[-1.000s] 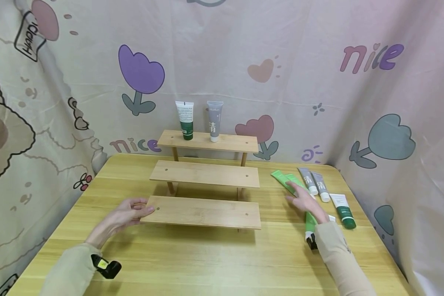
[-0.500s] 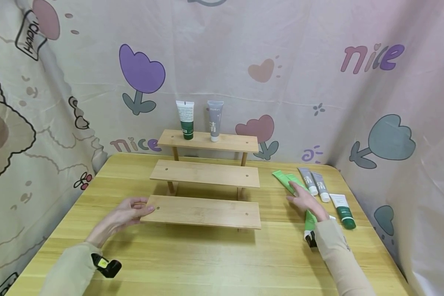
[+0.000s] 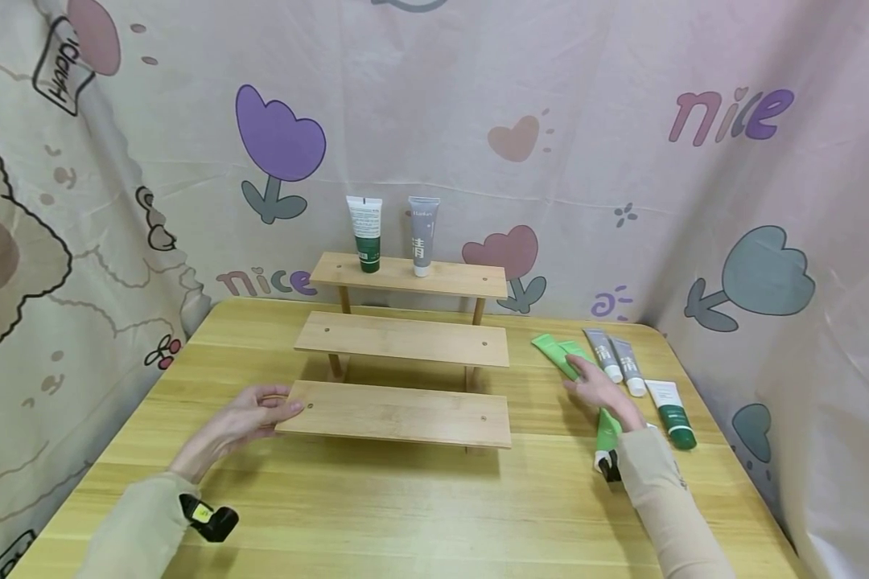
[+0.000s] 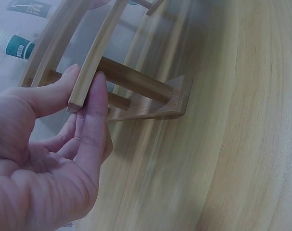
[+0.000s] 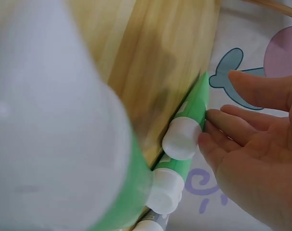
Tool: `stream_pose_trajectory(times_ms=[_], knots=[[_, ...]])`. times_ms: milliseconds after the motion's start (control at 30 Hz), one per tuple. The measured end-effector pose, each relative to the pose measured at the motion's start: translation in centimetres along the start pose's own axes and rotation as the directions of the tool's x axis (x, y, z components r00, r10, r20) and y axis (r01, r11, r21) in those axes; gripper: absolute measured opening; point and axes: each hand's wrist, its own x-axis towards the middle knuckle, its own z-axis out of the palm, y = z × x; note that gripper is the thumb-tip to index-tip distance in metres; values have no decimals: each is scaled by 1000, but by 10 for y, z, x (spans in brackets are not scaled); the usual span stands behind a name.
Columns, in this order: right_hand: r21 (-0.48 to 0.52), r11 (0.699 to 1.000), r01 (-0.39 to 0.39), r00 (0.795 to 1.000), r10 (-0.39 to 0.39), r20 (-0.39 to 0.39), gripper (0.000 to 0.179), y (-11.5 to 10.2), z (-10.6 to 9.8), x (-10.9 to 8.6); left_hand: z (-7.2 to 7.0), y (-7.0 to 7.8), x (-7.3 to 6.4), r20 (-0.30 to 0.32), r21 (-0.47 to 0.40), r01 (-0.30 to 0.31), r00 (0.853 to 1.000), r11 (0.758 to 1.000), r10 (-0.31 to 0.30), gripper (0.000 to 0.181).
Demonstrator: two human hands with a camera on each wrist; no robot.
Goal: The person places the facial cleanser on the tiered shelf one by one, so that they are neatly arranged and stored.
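Observation:
My left hand (image 3: 253, 414) pinches the left end of the lowest board of a three-tier wooden display stand (image 3: 398, 414). In the left wrist view, the thumb lies on one face of the board (image 4: 95, 57) and the fingers on the other. Over at the right, my right hand (image 3: 603, 396) is above several light-green tubes (image 3: 550, 347), its fingers loosely extended. The right wrist view has the fingertips beside the white cap of a green tube (image 5: 196, 103), not curled round it; whether they touch is unclear. Another green tube (image 3: 608, 432) lies partly under the wrist.
On the top tier stand a white-and-green tube (image 3: 365, 233) and a grey tube (image 3: 423, 237). Two grey tubes (image 3: 603, 354) and a white-and-green tube (image 3: 672, 414) lie at the table's right side. A patterned curtain (image 3: 579, 177) hangs behind the table.
The right hand has shifted very slightly to the right over the green tubes. The left hand keeps its hold on the lowest board, and the stand stays put.

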Motion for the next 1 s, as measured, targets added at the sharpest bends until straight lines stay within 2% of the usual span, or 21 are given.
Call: stream_pose_trajectory(times_ms=[233,367,467,800,1000], knots=[[-18,1000,-5,999,5,-32,64,-2,-3,-3,0,0,1,1,3,1,1000,1000,-1,81],[-3,1000,-3,1000,3,-19,63,-1,-3,-4,0,0,0,9,-6,-5,1000,1000,5,79],[-30,999,13,1000,-14,-27,61,0,-5,-6,0,1,0,10,-13,-6,1000,1000,6,78],[-121,983,137,988,-144,-57,55,10,-6,-12,0,0,0,15,-25,-10,1000,1000,10,78],[-146,974,174,982,-184,-54,54,16,-6,-16,0,0,1,16,-25,-14,1000,1000,14,77]])
